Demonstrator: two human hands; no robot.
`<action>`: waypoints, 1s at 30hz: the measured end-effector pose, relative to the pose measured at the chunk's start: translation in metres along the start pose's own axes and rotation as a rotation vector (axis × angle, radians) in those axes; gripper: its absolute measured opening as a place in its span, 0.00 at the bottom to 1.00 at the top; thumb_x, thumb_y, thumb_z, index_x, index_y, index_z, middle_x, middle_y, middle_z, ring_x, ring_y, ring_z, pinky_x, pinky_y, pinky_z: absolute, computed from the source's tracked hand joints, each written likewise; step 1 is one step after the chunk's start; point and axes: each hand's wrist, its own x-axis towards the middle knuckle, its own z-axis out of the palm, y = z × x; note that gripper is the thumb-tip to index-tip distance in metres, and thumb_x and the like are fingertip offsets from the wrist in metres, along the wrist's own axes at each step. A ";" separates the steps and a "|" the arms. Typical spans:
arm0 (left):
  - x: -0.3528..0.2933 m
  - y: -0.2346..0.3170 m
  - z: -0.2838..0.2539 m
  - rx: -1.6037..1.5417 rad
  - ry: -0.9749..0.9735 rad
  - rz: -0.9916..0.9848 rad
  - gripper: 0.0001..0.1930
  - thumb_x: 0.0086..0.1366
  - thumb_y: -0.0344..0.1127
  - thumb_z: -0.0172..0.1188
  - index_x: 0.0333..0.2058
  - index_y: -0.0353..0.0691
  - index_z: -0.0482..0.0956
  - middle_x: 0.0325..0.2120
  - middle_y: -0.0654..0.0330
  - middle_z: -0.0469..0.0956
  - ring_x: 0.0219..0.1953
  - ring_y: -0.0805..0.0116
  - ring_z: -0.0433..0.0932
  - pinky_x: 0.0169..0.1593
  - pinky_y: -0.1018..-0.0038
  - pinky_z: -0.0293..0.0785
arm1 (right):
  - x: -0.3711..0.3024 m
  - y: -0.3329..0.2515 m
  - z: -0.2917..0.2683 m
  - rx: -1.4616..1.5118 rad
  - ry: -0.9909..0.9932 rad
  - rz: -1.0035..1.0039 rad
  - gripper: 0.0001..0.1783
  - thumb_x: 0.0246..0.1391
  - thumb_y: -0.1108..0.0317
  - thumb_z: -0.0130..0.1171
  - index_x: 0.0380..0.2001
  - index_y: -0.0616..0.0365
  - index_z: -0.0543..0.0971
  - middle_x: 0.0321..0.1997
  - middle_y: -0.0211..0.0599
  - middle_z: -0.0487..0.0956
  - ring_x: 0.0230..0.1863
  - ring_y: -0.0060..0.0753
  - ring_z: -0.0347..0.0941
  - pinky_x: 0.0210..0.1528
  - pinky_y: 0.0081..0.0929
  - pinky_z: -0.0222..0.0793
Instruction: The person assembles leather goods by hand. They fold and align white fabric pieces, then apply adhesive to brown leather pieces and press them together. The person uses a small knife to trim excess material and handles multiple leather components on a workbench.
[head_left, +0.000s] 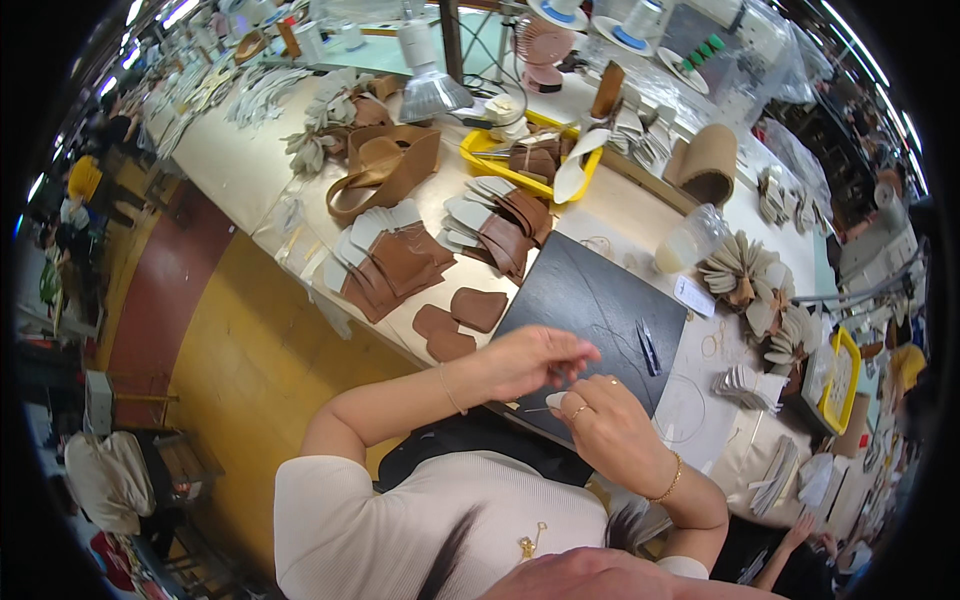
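My right hand (606, 425) is closed, its fingers pinching a small pale piece (556, 400) over the near edge of a dark mat (575, 280). A thin, needle-like point (537, 410) sticks out beside that piece; its exact kind is too small to tell. Just above and to the left, my left hand (530, 362) has its fingers curled together. Whatever lies between them, if anything, cannot be made out. On the mat's right part lie dark thread snips (648, 347), apart from both hands. Loose brown leather pieces (478, 309) rest left of the mat.
Stacks of brown and white leather pieces (400, 255) fan out at the left, near a brown leather bag (385, 165). Behind stand a yellow tray (480, 150), a lamp (430, 90) and a plastic cup (690, 240). Pale bundles (750, 270) and another yellow tray (842, 380) are right.
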 end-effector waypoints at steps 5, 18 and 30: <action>0.004 0.024 -0.021 0.063 0.098 0.219 0.13 0.67 0.38 0.56 0.41 0.33 0.79 0.27 0.63 0.77 0.31 0.75 0.74 0.37 0.79 0.69 | -0.013 0.003 0.026 0.046 0.028 0.044 0.05 0.43 0.76 0.53 0.28 0.60 0.73 0.25 0.36 0.68 0.29 0.36 0.66 0.35 0.31 0.64; -0.010 0.078 -0.054 -0.102 0.318 0.543 0.10 0.69 0.38 0.52 0.42 0.39 0.76 0.24 0.66 0.73 0.30 0.73 0.70 0.41 0.70 0.68 | -0.028 0.012 0.097 0.508 0.176 0.233 0.07 0.55 0.70 0.55 0.27 0.63 0.74 0.27 0.43 0.73 0.34 0.46 0.71 0.42 0.38 0.66; -0.042 0.158 -0.052 -0.264 -0.002 0.694 0.14 0.67 0.27 0.52 0.51 0.33 0.69 0.33 0.62 0.70 0.34 0.73 0.67 0.41 0.73 0.66 | -0.051 0.022 0.106 0.680 0.118 0.472 0.09 0.55 0.68 0.57 0.29 0.65 0.76 0.31 0.46 0.76 0.37 0.51 0.73 0.42 0.40 0.67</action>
